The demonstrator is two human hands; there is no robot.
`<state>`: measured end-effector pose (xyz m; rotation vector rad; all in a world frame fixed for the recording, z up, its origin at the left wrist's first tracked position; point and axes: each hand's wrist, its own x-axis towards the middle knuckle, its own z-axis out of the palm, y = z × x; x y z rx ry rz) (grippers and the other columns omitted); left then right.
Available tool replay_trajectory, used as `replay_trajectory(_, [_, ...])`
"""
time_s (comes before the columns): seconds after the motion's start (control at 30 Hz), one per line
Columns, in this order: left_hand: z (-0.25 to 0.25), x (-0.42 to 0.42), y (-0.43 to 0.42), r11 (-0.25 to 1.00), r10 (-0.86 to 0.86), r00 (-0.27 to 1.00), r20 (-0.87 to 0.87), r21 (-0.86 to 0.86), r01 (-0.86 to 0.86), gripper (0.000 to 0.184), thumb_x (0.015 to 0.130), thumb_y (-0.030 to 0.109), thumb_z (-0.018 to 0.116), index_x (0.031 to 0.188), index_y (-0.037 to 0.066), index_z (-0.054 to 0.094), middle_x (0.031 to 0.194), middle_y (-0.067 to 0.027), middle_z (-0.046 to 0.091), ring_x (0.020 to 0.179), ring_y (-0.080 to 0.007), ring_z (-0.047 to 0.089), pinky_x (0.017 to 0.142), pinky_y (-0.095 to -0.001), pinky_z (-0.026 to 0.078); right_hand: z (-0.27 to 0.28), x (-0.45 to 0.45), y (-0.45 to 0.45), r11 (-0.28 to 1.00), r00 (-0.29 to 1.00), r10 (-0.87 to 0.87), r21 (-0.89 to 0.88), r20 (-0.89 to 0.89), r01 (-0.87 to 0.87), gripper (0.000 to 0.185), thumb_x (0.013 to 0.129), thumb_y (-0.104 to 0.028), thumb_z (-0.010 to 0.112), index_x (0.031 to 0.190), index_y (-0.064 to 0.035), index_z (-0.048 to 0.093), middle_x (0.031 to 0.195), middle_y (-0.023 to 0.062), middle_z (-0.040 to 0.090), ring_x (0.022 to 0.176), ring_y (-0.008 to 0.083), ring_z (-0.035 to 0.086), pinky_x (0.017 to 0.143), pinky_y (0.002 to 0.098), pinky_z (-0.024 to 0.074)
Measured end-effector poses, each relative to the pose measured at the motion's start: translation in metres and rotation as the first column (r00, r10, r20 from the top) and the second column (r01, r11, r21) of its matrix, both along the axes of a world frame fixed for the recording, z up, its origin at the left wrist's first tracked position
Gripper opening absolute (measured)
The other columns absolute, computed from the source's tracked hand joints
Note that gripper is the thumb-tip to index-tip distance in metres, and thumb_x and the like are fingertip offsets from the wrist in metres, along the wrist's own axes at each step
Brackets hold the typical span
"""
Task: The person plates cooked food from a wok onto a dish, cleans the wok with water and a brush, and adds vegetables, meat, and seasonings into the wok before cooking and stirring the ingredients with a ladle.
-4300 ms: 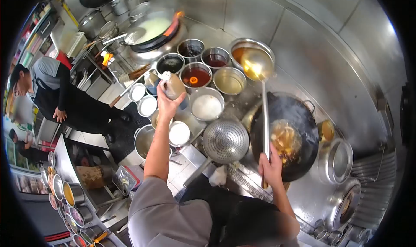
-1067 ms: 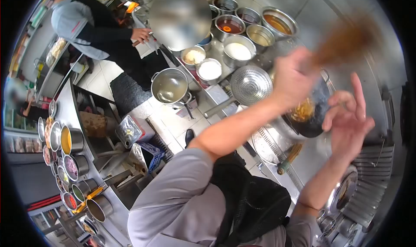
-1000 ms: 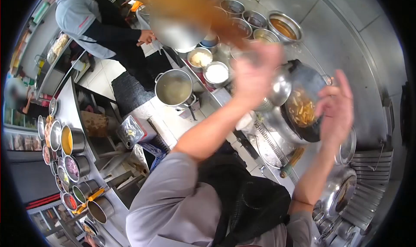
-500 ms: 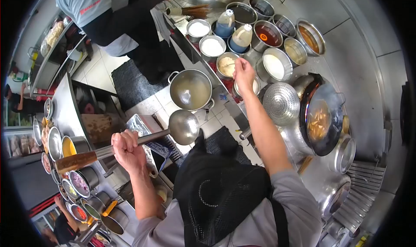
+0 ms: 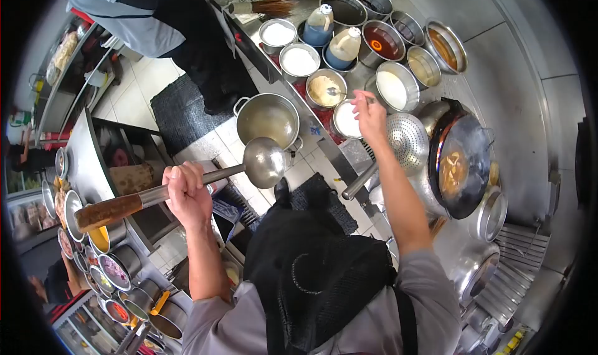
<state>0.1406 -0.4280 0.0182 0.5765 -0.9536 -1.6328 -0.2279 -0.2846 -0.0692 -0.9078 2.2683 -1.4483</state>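
The left hand (image 5: 185, 190) is closed firmly round the shaft of the ladle (image 5: 258, 163). The ladle lies across the front of the body, its wooden end toward the left and its cup in front of the pot (image 5: 243, 121) in this view. The right hand (image 5: 369, 113) is above the white bowl (image 5: 337, 130), its fingers partly bent and near the spoon (image 5: 334, 91), which is in the beige bowl (image 5: 311, 102); I cannot tell if it has hold of the handle.

A few seconds ago, the right hand had the ladle and the left hand a bottle. Now the ladle has changed sides, and both bottles (image 5: 344, 47) stand among the bowls. In my judgement, this leaves the right hand free for small work with the spoon, while the left only carries.

The food (image 5: 453, 173) is in the wok (image 5: 474, 183), to the right, with no tool in it. The strainer (image 5: 408, 140) is just beside the right forearm.
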Motion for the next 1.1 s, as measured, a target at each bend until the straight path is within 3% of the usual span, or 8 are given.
replay_trajectory(0.03, [0.001, -0.003, 0.001, 1.0, -0.024, 1.0, -0.015, -0.008, 0.024, 0.037, 0.099, 0.017, 0.051, 0.066, 0.013, 0.034, 0.054, 0.0, 0.031, 0.058, -0.0137, 0.034, 0.062, -0.0316, 0.029, -0.015, -0.002, -0.005, 0.998, 0.991, -0.051, -0.023, 0.126, 0.054, 0.034, 0.104, -0.025, 0.049, 0.116, 0.0022, 0.064, 0.091, 0.0107, 0.071, 0.07, 0.0127, 0.063, 0.06, 0.0288, 0.0538])
replay_trajectory(0.2, [0.005, -0.017, 0.006, 0.998, -0.057, 0.998, -0.027, -0.033, 0.056, 0.037, 0.099, 0.017, 0.052, 0.066, 0.013, 0.034, 0.054, 0.0001, 0.031, 0.058, -0.0135, 0.033, 0.062, -0.0312, 0.029, -0.058, -0.003, -0.008, 0.993, 0.964, -0.054, -0.09, 0.261, 0.08, 0.037, 0.104, -0.028, 0.048, 0.118, 0.0028, 0.062, 0.091, 0.0104, 0.071, 0.071, 0.0116, 0.063, 0.057, 0.0265, 0.0541])
replay_trajectory(0.43, [0.009, -0.036, 0.008, 0.996, -0.072, 0.997, -0.034, -0.06, 0.07, 0.037, 0.1, 0.017, 0.05, 0.067, 0.013, 0.034, 0.055, 0.0006, 0.03, 0.059, -0.0128, 0.032, 0.061, -0.0306, 0.028, -0.062, -0.002, 0.003, 0.958, 0.852, -0.086, -0.191, 0.516, 0.213, 0.038, 0.105, -0.028, 0.048, 0.122, 0.0048, 0.058, 0.094, 0.0126, 0.067, 0.073, 0.0124, 0.061, 0.057, 0.0265, 0.0554])
replay_trajectory(0.83, [0.016, -0.105, -0.007, 0.983, -0.103, 0.983, -0.149, -0.167, 0.078, 0.035, 0.099, 0.012, 0.053, 0.068, 0.012, 0.037, 0.056, 0.0011, 0.031, 0.056, -0.0107, 0.029, 0.058, -0.0286, 0.029, 0.007, -0.012, 0.051, 0.894, 0.814, -0.086, -0.317, 0.574, 0.318, 0.039, 0.102, -0.031, 0.055, 0.123, 0.0018, 0.058, 0.095, 0.0115, 0.068, 0.073, 0.0117, 0.06, 0.06, 0.0283, 0.0537])
replay_trajectory(1.1, [0.021, -0.122, -0.005, 0.982, -0.102, 0.983, -0.15, -0.174, 0.075, 0.033, 0.098, 0.012, 0.053, 0.069, 0.012, 0.039, 0.056, 0.001, 0.031, 0.055, -0.0103, 0.03, 0.056, -0.0285, 0.029, -0.013, -0.026, 0.056, 0.899, 0.811, -0.083, -0.307, 0.579, 0.311, 0.038, 0.103, -0.029, 0.055, 0.122, 0.0035, 0.058, 0.094, 0.0118, 0.067, 0.072, 0.0118, 0.06, 0.058, 0.0283, 0.0544])
